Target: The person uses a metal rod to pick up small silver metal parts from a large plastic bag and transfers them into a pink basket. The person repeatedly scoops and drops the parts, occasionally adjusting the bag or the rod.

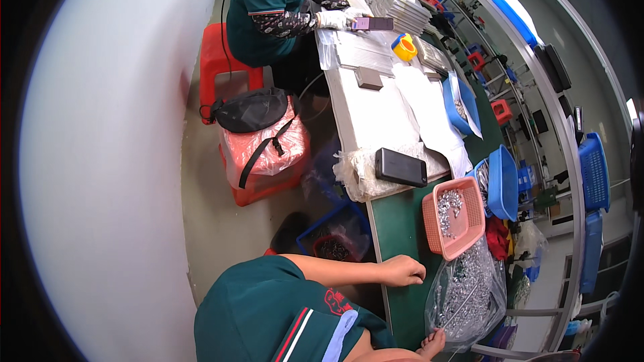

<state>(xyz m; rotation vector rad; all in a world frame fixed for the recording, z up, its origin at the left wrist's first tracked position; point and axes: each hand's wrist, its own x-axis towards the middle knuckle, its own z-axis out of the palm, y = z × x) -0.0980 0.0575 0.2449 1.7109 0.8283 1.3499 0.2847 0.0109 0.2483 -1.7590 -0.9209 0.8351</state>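
Over the green tabletop (396,228), my left hand (402,271) has its fingers curled in; whatever they hold, if anything, is hidden. My right hand (431,344) is at the lower edge of a clear plastic bag (498,298), fingers drawn together. What it grips cannot be made out. Many small shiny metal parts (463,285) fill the bag, and a thin straight line, perhaps a rod or a fold, crosses them. Just beyond my left hand stands a pink plastic basket (477,228) with a few similar metal pieces (448,211) in it.
A black power-bank-like block (401,167) lies on bubble wrap (359,173). Blue bins (503,184) stand behind the basket. Farther up the table, a gloved co-worker (268,13) holds a phone-like device (373,23). Red stools (231,74) and a blue crate (312,236) are on the floor.
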